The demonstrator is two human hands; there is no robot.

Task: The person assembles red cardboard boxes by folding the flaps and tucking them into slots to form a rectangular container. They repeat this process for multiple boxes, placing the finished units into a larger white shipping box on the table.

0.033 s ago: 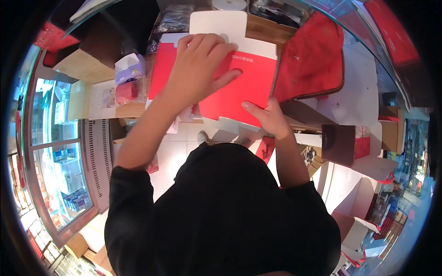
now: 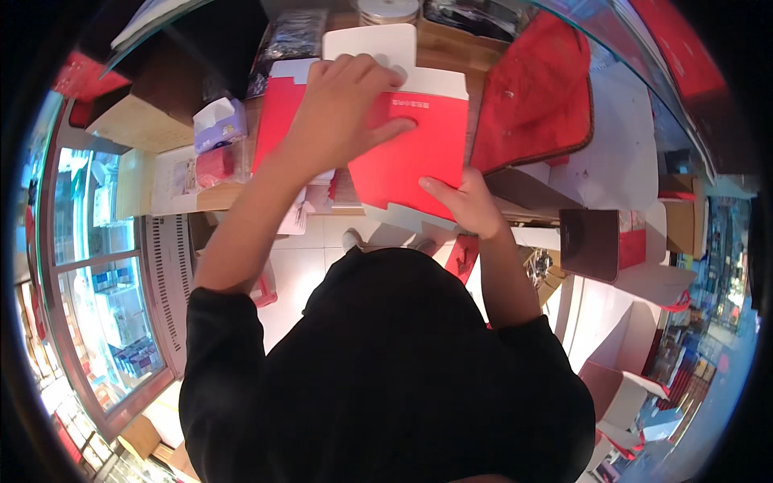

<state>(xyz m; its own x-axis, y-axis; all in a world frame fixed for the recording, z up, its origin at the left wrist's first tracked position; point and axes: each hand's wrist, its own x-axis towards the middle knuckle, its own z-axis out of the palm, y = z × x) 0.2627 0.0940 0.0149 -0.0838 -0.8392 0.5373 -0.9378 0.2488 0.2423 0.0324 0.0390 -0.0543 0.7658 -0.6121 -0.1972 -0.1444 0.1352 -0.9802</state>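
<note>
One light-looking red carton (image 2: 419,157) suits edge-holding: right hand (image 2: 477,209) pinches its side, left hand (image 2: 342,109), fingers parted, lies atop it.

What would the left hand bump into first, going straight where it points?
Probably the white flap just beyond the left hand, at the far side of the red cardboard. Depth is unclear: the hand might touch it already or pass above it.
</note>
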